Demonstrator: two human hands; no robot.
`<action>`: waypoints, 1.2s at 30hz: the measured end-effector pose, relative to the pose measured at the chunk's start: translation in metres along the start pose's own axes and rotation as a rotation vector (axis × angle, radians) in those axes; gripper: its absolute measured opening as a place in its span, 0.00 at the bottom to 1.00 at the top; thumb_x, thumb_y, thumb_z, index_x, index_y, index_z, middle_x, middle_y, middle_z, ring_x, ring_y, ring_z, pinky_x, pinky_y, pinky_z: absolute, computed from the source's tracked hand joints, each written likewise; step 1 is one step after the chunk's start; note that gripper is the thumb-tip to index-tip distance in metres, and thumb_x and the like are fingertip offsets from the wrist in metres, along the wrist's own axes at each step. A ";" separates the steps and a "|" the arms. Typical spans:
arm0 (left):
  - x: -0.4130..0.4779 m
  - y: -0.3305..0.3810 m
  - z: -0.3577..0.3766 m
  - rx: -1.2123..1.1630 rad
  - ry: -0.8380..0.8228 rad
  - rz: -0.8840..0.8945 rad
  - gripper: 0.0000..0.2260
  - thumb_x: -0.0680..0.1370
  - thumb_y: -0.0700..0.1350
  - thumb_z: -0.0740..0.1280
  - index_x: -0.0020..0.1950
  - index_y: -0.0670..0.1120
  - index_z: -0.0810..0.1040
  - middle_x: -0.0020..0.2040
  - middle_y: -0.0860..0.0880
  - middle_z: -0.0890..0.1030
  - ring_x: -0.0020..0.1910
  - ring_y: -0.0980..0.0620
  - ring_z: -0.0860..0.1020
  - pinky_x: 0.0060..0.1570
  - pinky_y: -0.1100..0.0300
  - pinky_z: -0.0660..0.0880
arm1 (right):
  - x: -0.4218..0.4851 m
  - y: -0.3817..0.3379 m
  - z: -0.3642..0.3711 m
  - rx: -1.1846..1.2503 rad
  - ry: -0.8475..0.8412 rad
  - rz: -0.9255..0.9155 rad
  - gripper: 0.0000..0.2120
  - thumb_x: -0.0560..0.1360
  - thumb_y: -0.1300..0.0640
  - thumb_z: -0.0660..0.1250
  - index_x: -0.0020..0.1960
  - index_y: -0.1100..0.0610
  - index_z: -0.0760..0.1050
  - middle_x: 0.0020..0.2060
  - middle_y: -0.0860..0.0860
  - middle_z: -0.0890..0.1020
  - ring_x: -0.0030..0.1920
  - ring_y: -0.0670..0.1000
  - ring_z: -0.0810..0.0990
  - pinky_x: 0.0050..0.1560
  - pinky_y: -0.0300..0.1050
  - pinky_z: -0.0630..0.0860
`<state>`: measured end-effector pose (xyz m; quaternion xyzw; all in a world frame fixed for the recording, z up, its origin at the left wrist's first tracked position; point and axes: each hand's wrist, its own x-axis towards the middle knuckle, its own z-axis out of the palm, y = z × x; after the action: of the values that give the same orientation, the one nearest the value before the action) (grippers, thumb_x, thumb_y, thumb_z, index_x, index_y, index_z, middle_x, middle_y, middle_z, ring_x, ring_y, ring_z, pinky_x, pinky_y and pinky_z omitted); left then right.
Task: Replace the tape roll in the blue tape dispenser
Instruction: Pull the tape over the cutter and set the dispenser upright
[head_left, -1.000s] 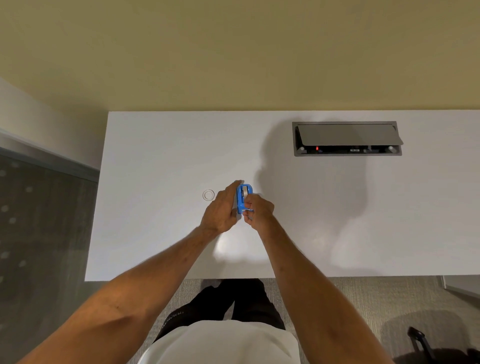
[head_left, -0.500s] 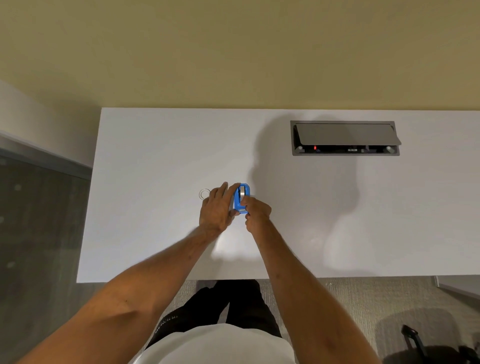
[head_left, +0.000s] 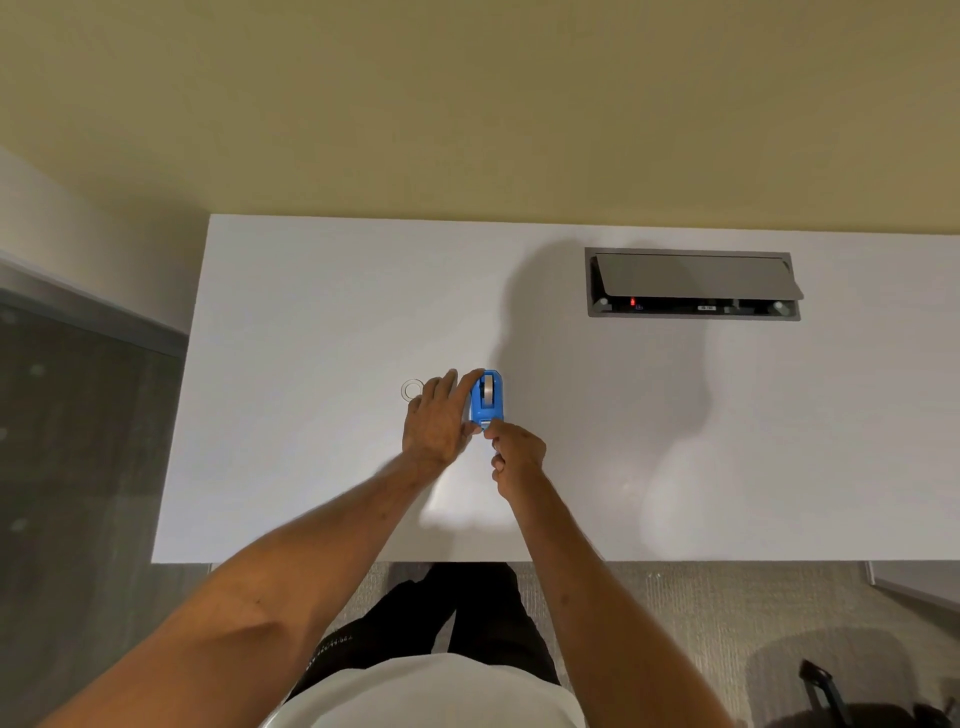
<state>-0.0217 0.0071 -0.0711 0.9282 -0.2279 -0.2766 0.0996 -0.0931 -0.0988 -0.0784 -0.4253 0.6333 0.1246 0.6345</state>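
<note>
The blue tape dispenser (head_left: 487, 397) rests on the white table (head_left: 311, 322) with a tape roll visible in its slot. My left hand (head_left: 436, 415) grips the dispenser's left side, fingers laid along it. Just below the dispenser's near end, my right hand (head_left: 517, 452) pinches at the cutter end; whether a tape end is between the fingers is too small to tell. A small clear ring, apparently an empty tape core (head_left: 413, 389), lies flat on the table just left of my left hand.
A grey recessed cable box (head_left: 693, 283) with its lid propped open sits in the table at the back right. The table's left edge drops to a dark floor; its near edge is by my legs. A black object (head_left: 826, 686) stands on the carpet at bottom right.
The dispenser has come down to rest on the table. My right hand has slid back from its side to its near end. My left hand stays on its left side.
</note>
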 end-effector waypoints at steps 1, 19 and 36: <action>0.000 0.000 0.000 0.008 -0.002 0.000 0.36 0.82 0.61 0.67 0.86 0.54 0.56 0.81 0.47 0.66 0.80 0.44 0.67 0.76 0.45 0.73 | 0.001 0.001 -0.001 0.006 -0.002 -0.007 0.05 0.74 0.62 0.73 0.47 0.61 0.78 0.33 0.53 0.73 0.27 0.48 0.65 0.30 0.40 0.68; -0.002 -0.001 0.001 0.059 0.012 0.000 0.39 0.81 0.58 0.71 0.86 0.56 0.54 0.78 0.47 0.69 0.78 0.44 0.68 0.73 0.45 0.74 | 0.013 0.017 -0.003 0.043 0.011 -0.085 0.09 0.76 0.60 0.73 0.53 0.65 0.82 0.33 0.53 0.74 0.26 0.48 0.65 0.27 0.38 0.66; -0.002 -0.015 0.000 0.059 -0.111 0.058 0.51 0.75 0.48 0.76 0.87 0.56 0.45 0.85 0.43 0.58 0.86 0.38 0.55 0.82 0.38 0.62 | 0.013 0.025 0.010 0.017 0.103 -0.226 0.11 0.78 0.58 0.73 0.51 0.67 0.80 0.39 0.59 0.84 0.27 0.51 0.71 0.32 0.41 0.73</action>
<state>-0.0171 0.0213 -0.0749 0.9070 -0.2680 -0.3177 0.0676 -0.1017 -0.0815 -0.1013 -0.4946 0.6140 0.0248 0.6147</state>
